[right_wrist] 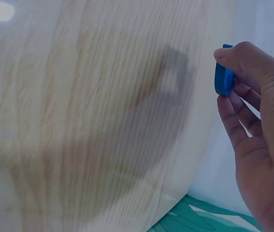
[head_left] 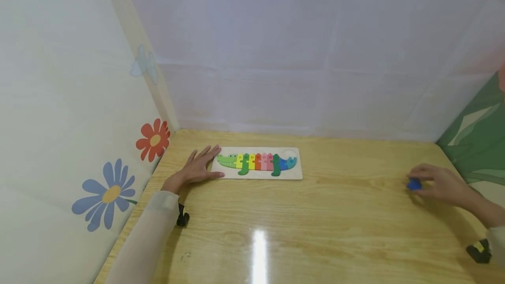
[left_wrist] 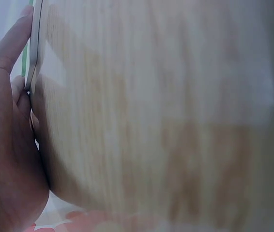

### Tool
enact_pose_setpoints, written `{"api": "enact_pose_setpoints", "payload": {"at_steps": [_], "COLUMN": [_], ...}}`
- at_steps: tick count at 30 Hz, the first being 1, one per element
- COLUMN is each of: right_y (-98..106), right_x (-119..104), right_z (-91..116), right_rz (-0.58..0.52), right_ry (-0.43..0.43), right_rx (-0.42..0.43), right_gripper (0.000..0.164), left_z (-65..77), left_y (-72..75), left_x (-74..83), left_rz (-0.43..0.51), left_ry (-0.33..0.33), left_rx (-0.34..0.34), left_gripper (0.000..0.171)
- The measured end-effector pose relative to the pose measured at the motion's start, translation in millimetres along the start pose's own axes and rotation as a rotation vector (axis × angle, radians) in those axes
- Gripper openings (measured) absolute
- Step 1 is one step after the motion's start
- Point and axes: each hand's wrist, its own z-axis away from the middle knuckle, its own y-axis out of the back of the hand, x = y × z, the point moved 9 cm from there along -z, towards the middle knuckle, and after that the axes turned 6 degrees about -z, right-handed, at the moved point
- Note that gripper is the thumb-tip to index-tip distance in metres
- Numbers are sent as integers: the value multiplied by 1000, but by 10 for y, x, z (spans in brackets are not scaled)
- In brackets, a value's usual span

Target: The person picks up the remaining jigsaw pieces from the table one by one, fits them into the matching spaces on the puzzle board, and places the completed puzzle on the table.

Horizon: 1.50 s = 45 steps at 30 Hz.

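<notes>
A crocodile puzzle board point(head_left: 232, 176) lies flat on the table, its colourful pieces running from a green head at the left to a blue tail at the right. Above the tail a pale round outline shows on the board. My left hand point(head_left: 199, 166) rests at the board's left end, fingers spread, with thumb and fingertips touching it. Off to the far right, my right hand point(head_left: 442, 184) pinches a small blue puzzle piece point(right_wrist: 224, 77) between thumb and fingers. In the right wrist view the piece is held above the table, with a shadow below.
The wooden table point(head_left: 335, 222) has a bright light reflection near its front. A white cloth wall point(head_left: 276, 56) stands behind it. Printed panels with flowers point(head_left: 112, 194) at the left and green leaves point(head_left: 483, 139) at the right border the table.
</notes>
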Motion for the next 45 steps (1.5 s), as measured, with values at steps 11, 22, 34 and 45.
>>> {"api": "enact_pose_setpoints", "payload": {"at_steps": [11,22,34,45], "right_y": [-38,-110,-216,-315], "right_x": [-74,-191,-266,-358], "right_z": [-192,-361,-587,-788], "right_rz": [-14,-31,-61,-80], "right_ry": [70,130,132,163], "right_rx": [23,37,9,-13], "right_gripper": [55,54,52,50], "left_z": [23,34,19,14], "left_y": [12,-43,-6,8], "left_x": [22,1,13,28], "left_rz": [5,-2,-2,15], "left_ry": [-5,3,-6,-6], "left_rx": [4,-17,0,-8], "left_gripper": [103,105,105,105]}}
